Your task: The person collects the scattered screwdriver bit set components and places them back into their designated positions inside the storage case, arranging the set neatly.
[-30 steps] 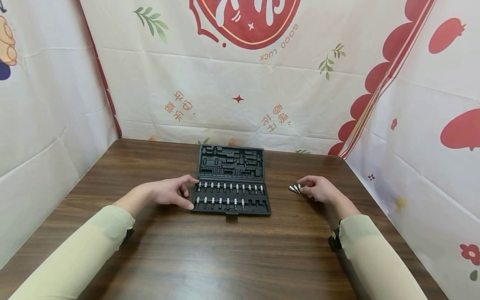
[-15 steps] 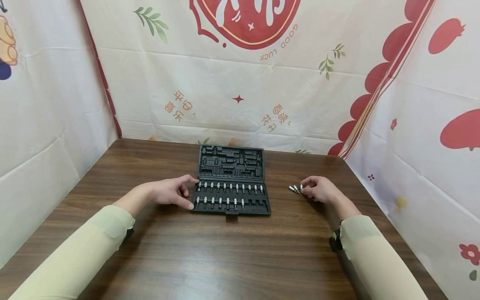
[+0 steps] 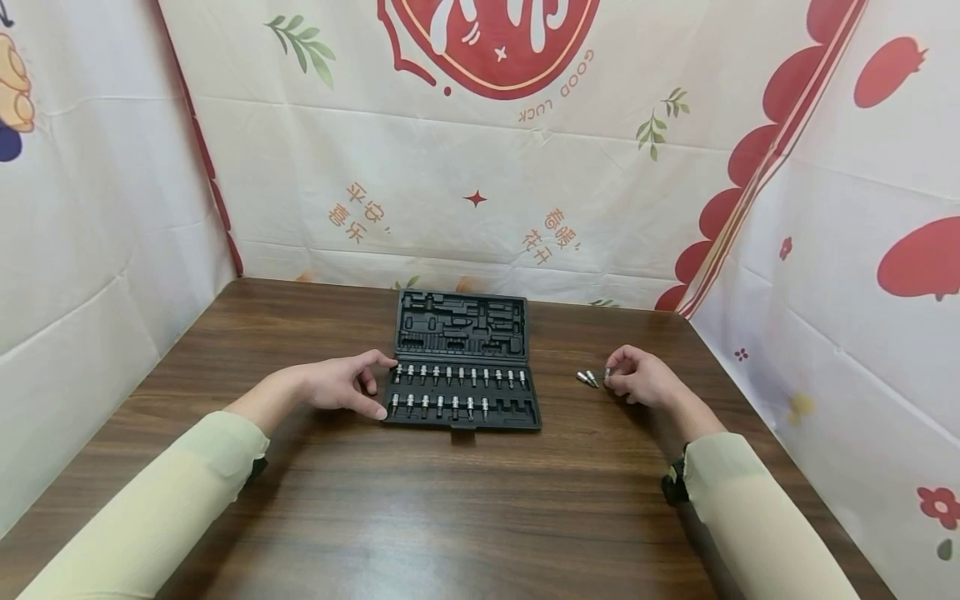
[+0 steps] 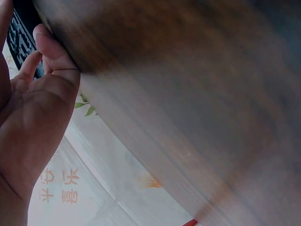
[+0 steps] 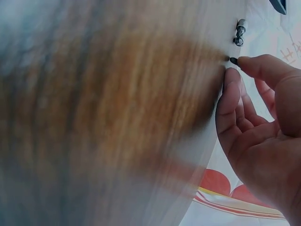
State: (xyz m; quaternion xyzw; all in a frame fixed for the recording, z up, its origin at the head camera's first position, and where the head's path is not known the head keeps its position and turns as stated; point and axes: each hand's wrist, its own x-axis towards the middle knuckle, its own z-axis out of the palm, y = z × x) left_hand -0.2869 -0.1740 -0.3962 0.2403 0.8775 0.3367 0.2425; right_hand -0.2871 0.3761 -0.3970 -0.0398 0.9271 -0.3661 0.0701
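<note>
A black socket case (image 3: pixel 534 414) lies open on the wooden table, with silver bit sockets (image 3: pixel 455 407) in two rows in its near half. My left hand (image 3: pixel 341 383) touches the case's left side, thumb at the near corner and index finger by the hinge, spread apart. Right of the case, my right hand (image 3: pixel 640 379) pinches one bit socket (image 3: pixel 607 376) between thumb and fingers; its dark tip points at the table in the right wrist view. Two loose bit sockets (image 3: pixel 587 378) lie on the table just left of that hand.
The case's raised lid half (image 3: pixel 462 325) has moulded recesses. Vacant slots (image 3: pixel 516 408) show at the right of the near row. Printed cloth (image 3: pixel 450 150) hangs behind the table (image 3: pixel 465 517) and along both sides.
My right hand has drawn one bit socket rightward, away from the two others, and tilted it more upright. My left hand and the case have stayed put.
</note>
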